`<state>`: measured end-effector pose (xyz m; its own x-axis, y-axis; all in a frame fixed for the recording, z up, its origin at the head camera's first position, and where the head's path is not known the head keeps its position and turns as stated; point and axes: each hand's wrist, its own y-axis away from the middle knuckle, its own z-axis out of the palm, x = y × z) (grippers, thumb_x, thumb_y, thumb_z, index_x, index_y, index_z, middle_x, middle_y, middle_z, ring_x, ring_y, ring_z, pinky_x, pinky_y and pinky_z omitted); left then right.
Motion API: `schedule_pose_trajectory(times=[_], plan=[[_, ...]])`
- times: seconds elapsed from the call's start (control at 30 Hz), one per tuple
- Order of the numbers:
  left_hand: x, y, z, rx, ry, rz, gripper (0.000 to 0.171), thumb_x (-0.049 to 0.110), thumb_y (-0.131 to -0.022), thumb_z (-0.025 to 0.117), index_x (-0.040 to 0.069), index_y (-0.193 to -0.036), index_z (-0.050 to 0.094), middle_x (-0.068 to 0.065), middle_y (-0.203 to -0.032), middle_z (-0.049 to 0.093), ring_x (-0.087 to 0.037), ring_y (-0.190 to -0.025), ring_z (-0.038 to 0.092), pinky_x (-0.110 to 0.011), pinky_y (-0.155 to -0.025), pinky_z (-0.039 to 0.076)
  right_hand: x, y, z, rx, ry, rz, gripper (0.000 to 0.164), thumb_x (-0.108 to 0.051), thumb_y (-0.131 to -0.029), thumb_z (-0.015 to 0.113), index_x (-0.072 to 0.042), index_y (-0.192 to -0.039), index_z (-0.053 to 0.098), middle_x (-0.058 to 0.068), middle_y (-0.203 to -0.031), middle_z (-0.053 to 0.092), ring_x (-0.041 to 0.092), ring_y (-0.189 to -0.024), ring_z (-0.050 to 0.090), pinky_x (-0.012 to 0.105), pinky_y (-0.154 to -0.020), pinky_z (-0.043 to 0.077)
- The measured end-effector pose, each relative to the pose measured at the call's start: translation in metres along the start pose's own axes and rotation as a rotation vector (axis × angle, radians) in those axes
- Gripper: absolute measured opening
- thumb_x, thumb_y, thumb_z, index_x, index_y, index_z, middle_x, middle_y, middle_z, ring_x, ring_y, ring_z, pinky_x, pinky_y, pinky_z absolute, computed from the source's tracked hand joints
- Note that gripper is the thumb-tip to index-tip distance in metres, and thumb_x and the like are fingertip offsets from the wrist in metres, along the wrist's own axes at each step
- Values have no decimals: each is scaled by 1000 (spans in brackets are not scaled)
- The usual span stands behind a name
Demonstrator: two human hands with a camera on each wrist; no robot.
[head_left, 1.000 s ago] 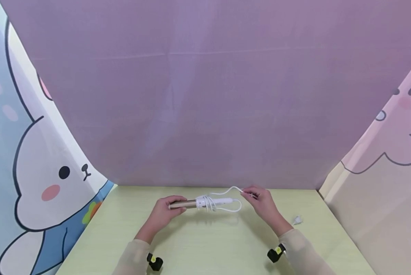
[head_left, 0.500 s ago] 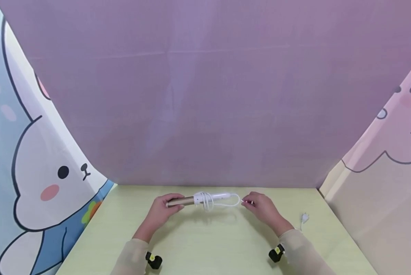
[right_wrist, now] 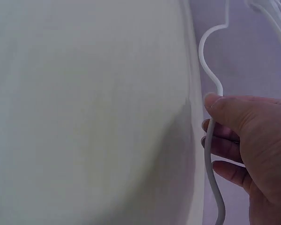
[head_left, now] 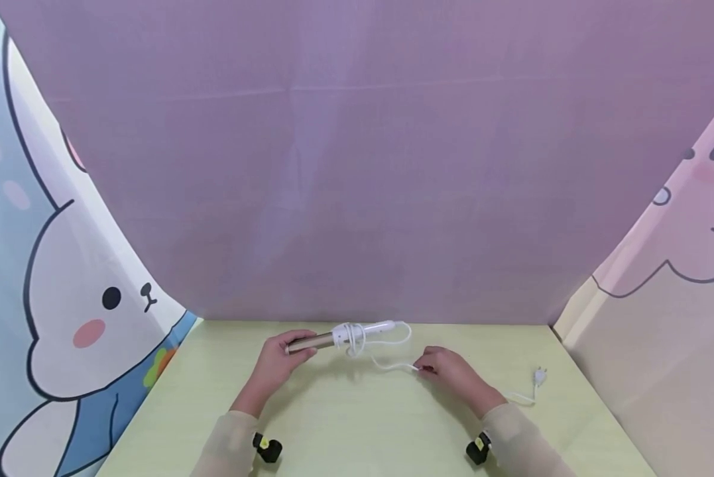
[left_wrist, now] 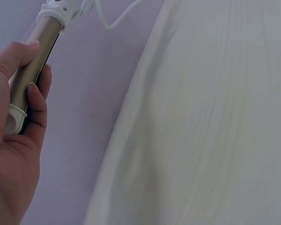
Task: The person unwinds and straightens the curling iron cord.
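Note:
A curling iron with a gold barrel [head_left: 317, 342] and a white handle [head_left: 378, 327] is held above the table, tilted up towards the right. My left hand [head_left: 275, 366] grips the barrel's end, its thumb and fingers wrapped round it in the left wrist view [left_wrist: 42, 40]. Several loops of white cord [head_left: 357, 339] circle the iron near the base of its handle. To the right, my right hand [head_left: 452, 374] pinches the cord [right_wrist: 215, 183] between thumb and fingers; a slack stretch hangs between the two hands. The cord's two-pin plug [head_left: 539, 377] lies farther right.
A pale yellow-green table [head_left: 357, 424] lies under both hands. Behind it hangs a purple cloth [head_left: 357, 199]. Printed cartoon curtains stand at the left [head_left: 70, 318] and right [head_left: 679, 344].
My right hand has swung the cord from behind the iron down towards the front. The iron's handle end has tilted up, and the plug has slid to the right.

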<state>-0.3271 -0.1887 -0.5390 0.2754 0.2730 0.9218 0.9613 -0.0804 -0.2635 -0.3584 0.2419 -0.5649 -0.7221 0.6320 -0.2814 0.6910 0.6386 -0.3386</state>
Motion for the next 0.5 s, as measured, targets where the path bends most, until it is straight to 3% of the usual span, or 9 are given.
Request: schedule_pose_trajectory(times=[0.17, 0.27, 0.5], plan=[[-1, -3, 0, 18, 13, 1, 32, 10, -95, 90, 12, -126, 82, -9, -109, 76, -13, -69, 55, -25, -58, 47, -8, 4, 5, -8, -9, 5, 17, -5, -97, 84, -10, -113, 85, -8, -94, 69, 3, -84, 60, 29, -77, 58], [-1, -4, 1, 20, 19, 6, 32, 11, -95, 90, 12, -126, 82, -9, -109, 76, -13, -69, 54, -25, -58, 47, -15, 5, 9, 25, -26, 38, 26, -10, -97, 85, -7, -122, 81, -6, -100, 70, 7, -88, 64, 34, -82, 61], [-2, -4, 1, 14, 22, 9, 30, 13, -96, 90, 17, -125, 83, -9, -109, 76, -15, -69, 54, -25, -58, 46, -38, -8, 31, 148, -212, 172, 36, -18, -101, 84, -5, -133, 76, 4, -120, 73, 21, -110, 71, 47, -99, 60]])
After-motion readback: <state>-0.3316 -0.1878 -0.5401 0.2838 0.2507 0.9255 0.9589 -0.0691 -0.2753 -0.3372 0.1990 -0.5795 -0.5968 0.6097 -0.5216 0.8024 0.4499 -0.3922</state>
